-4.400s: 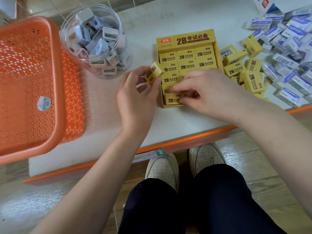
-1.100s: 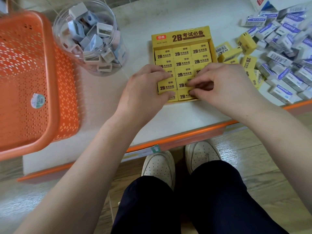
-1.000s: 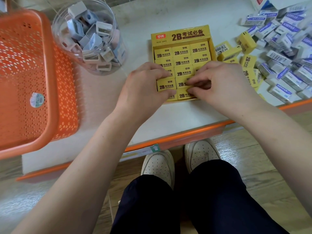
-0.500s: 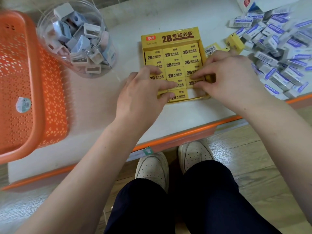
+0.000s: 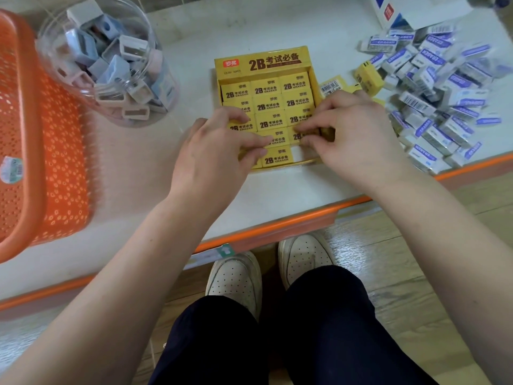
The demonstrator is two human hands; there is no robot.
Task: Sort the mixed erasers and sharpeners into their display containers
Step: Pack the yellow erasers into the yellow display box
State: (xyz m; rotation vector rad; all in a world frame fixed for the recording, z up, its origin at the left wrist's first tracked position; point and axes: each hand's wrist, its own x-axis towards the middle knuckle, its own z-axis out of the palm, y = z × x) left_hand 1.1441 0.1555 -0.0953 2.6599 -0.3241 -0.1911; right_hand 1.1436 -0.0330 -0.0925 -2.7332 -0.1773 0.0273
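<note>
1. Yellow box sits upper centre on the counter.
2. Left hand presses erasers flat, grip spread.
3. Right hand pinches one eraser at the box's right side.

We see a yellow display box with dark brown lettering and a red logo, its yellow erasers printed dark; white erasers banded in blue-purple; an orange perforated basket; a clear jar of grey, pale blue and pink sharpeners; a white table edged orange.
</note>
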